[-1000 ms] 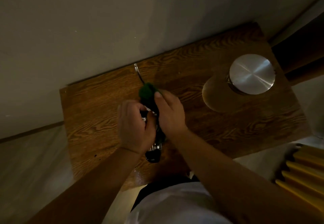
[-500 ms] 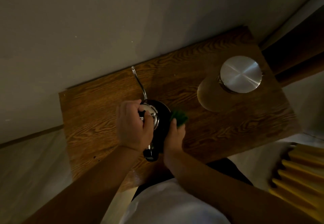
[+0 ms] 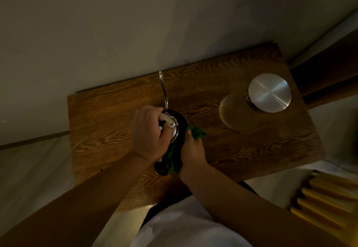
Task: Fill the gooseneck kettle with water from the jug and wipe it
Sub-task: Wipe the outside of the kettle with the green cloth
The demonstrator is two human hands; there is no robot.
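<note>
Left grip (image 3: 150,134) clamps the kettle (image 3: 179,128) lid; right grip (image 3: 191,150) presses a cloth (image 3: 195,131) against the kettle's side.

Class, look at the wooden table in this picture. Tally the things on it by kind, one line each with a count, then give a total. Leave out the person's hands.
Gooseneck kettle: 1
Green cloth: 1
Jug with a round metal lid: 1
Total: 3

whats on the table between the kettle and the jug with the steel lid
Nothing: in the head view only bare wooden table lies between the kettle and the jug.
</note>
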